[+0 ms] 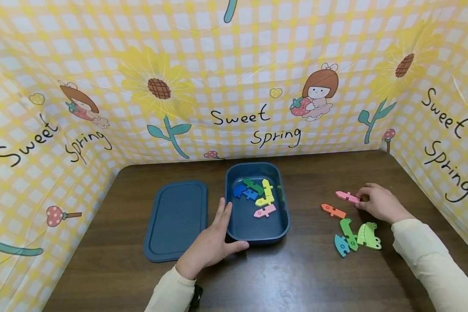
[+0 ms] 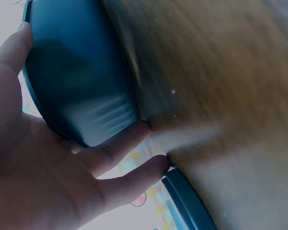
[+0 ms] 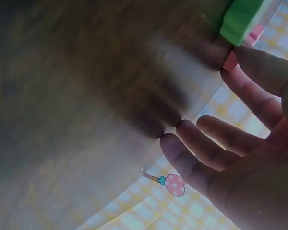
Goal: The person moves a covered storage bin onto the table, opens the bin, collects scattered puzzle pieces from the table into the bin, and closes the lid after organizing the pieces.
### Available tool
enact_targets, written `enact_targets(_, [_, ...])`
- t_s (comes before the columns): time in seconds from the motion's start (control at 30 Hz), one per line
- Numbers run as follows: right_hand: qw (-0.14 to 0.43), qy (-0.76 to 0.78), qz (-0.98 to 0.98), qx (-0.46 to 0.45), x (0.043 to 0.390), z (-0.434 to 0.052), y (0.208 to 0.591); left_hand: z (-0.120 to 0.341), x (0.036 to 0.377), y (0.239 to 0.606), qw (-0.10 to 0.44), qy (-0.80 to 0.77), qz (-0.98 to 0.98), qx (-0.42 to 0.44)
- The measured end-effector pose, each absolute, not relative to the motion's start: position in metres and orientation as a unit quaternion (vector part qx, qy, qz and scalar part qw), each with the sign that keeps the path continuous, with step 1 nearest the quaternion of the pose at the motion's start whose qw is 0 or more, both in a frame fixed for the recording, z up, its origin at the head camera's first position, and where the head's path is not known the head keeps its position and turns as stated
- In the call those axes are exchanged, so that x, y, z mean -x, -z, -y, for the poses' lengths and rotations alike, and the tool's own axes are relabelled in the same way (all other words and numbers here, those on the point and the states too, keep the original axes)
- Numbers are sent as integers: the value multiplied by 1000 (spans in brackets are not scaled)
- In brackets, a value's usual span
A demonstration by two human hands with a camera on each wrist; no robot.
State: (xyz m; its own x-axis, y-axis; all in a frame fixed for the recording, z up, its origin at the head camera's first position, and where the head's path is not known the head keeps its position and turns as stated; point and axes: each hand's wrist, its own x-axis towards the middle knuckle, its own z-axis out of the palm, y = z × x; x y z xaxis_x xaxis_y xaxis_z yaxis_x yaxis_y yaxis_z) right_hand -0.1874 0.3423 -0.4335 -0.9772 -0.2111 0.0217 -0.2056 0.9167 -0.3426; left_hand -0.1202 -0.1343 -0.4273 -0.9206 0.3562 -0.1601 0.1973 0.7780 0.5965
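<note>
A dark blue rectangular box (image 1: 253, 228) stands on the table, holding blue (image 1: 239, 190), dark green (image 1: 253, 186), yellow (image 1: 268, 199) and pink (image 1: 264, 211) puzzle pieces. My left hand (image 1: 208, 247) rests against its near left corner, fingers extended along the side and thumb at the front rim. Over on the right, my right hand (image 1: 383, 203) pinches the end of a pink puzzle piece (image 1: 345, 196) between thumb and index finger. In the right wrist view the other fingers spread away from that pink piece (image 3: 229, 62).
Near the right hand lie an orange piece (image 1: 333, 211), a green piece (image 1: 348, 234), a lime-green piece (image 1: 368, 236) and a light blue piece (image 1: 341, 245). A dark blue lid (image 1: 179, 221) lies flat left of the box. Patterned cloth (image 1: 234, 86) walls the table's back and sides.
</note>
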Motion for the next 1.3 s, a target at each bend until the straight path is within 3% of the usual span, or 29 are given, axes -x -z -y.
enact_targets(0.63, [4,287,-956,58,191,-337,425,134,119,426,133,-302,-933,-148])
enact_targets(1.3, [-21,350,-931,105,189,-304,410,134,118,424,127,-305,-931,-155])
